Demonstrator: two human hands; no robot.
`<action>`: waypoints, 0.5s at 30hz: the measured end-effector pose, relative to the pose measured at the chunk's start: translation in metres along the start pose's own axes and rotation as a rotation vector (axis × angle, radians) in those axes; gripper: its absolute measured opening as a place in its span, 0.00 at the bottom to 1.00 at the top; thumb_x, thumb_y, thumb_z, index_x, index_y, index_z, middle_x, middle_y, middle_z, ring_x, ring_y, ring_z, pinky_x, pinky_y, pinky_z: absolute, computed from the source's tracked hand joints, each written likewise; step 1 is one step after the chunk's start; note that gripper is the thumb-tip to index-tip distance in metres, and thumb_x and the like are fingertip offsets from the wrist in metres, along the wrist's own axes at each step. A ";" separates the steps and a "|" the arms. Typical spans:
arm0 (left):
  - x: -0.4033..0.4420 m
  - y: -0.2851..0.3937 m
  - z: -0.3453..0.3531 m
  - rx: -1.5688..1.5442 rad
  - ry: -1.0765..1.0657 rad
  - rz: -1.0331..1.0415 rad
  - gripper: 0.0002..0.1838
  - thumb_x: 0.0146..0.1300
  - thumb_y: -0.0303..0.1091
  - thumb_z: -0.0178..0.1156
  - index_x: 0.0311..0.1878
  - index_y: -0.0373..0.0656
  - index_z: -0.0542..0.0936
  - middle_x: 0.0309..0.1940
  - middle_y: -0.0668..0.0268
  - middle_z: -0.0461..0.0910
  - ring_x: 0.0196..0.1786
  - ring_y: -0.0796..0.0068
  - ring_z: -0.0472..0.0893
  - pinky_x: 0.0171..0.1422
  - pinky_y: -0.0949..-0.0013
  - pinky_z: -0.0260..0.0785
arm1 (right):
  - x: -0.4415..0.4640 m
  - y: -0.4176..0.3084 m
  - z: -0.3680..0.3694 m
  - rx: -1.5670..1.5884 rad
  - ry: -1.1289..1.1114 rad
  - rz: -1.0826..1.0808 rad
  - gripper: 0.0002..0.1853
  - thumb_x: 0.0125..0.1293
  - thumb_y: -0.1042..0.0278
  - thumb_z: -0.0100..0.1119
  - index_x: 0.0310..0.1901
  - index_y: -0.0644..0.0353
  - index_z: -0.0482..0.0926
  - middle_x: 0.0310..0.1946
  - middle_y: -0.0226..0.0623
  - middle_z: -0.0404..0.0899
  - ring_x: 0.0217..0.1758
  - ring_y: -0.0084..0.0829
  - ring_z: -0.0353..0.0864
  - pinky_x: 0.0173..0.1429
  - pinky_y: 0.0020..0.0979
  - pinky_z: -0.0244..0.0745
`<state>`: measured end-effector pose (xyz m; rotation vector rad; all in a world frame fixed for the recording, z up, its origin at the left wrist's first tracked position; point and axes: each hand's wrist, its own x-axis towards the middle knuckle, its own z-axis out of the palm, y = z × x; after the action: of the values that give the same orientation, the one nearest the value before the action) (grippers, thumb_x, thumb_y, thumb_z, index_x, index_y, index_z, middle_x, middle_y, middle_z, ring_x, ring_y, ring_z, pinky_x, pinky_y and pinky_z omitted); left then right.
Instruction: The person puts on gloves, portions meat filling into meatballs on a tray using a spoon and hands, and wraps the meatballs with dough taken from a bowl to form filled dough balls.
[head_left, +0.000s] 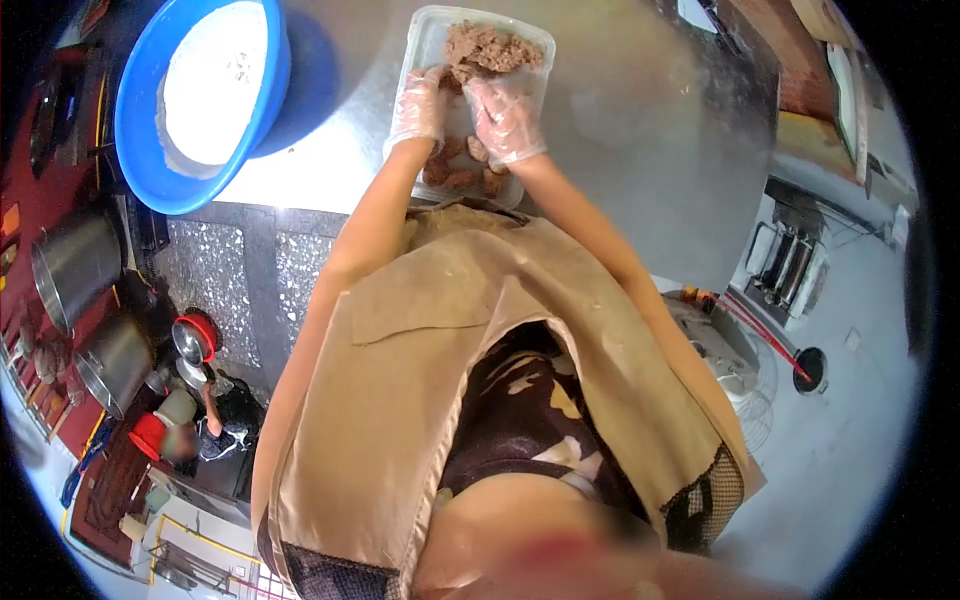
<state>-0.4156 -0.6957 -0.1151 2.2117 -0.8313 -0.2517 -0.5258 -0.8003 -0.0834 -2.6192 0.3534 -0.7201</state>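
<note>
Both of my hands wear clear plastic gloves and work over a translucent plastic tub (549, 50). A crumbly mound of brown ground mixture (490, 47), like minced meat, lies at its far end. Several brown lumps (455, 178) sit at the near end. My left hand (420, 108) is at the tub's left side, fingers curled against the near edge of the mound. From the right, my right hand (507, 118) comes in with its fingers bent together on some of the mixture. The fingertips partly hide what is between them.
A large blue basin (278, 75) of white powder (215, 85) stands on the metal table (640, 120) to the left. Metal pots (80, 265) and another person (225, 415) are at the lower left. A red-handled tool (765, 338) stands at the right.
</note>
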 end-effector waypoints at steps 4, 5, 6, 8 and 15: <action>0.001 0.009 -0.011 0.015 -0.055 -0.043 0.21 0.54 0.27 0.60 0.54 0.44 0.77 0.47 0.52 0.77 0.48 0.56 0.78 0.55 0.63 0.71 | -0.007 -0.007 -0.001 0.123 0.030 0.243 0.11 0.60 0.66 0.55 0.44 0.56 0.78 0.27 0.47 0.79 0.31 0.47 0.79 0.37 0.44 0.74; 0.001 0.014 -0.016 -0.102 -0.080 -0.154 0.19 0.54 0.26 0.59 0.51 0.43 0.78 0.47 0.53 0.78 0.49 0.58 0.78 0.56 0.64 0.70 | -0.005 -0.004 0.000 0.223 0.040 0.454 0.12 0.61 0.64 0.56 0.45 0.57 0.79 0.28 0.45 0.81 0.31 0.42 0.81 0.37 0.40 0.75; 0.000 0.020 -0.022 -0.219 -0.105 -0.265 0.17 0.53 0.25 0.58 0.49 0.42 0.79 0.47 0.54 0.78 0.50 0.59 0.78 0.57 0.64 0.69 | -0.004 -0.001 0.001 0.326 0.051 0.663 0.14 0.63 0.63 0.57 0.47 0.58 0.80 0.29 0.42 0.83 0.32 0.37 0.83 0.37 0.35 0.75; -0.001 0.032 -0.034 -0.322 -0.093 -0.317 0.18 0.53 0.26 0.59 0.50 0.43 0.79 0.49 0.55 0.77 0.51 0.60 0.78 0.57 0.64 0.70 | 0.004 0.001 -0.002 0.532 0.105 0.819 0.15 0.62 0.61 0.60 0.42 0.65 0.80 0.24 0.39 0.82 0.26 0.29 0.81 0.32 0.29 0.75; -0.003 0.068 -0.044 -0.455 0.241 -0.038 0.27 0.51 0.32 0.67 0.57 0.42 0.72 0.56 0.54 0.71 0.57 0.60 0.72 0.59 0.59 0.68 | 0.029 -0.032 -0.039 1.089 0.348 1.024 0.14 0.65 0.64 0.57 0.39 0.71 0.77 0.26 0.44 0.82 0.25 0.28 0.81 0.30 0.24 0.76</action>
<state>-0.4329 -0.7032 -0.0364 1.7874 -0.5376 -0.1681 -0.5182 -0.7933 -0.0265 -1.0597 0.9551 -0.6727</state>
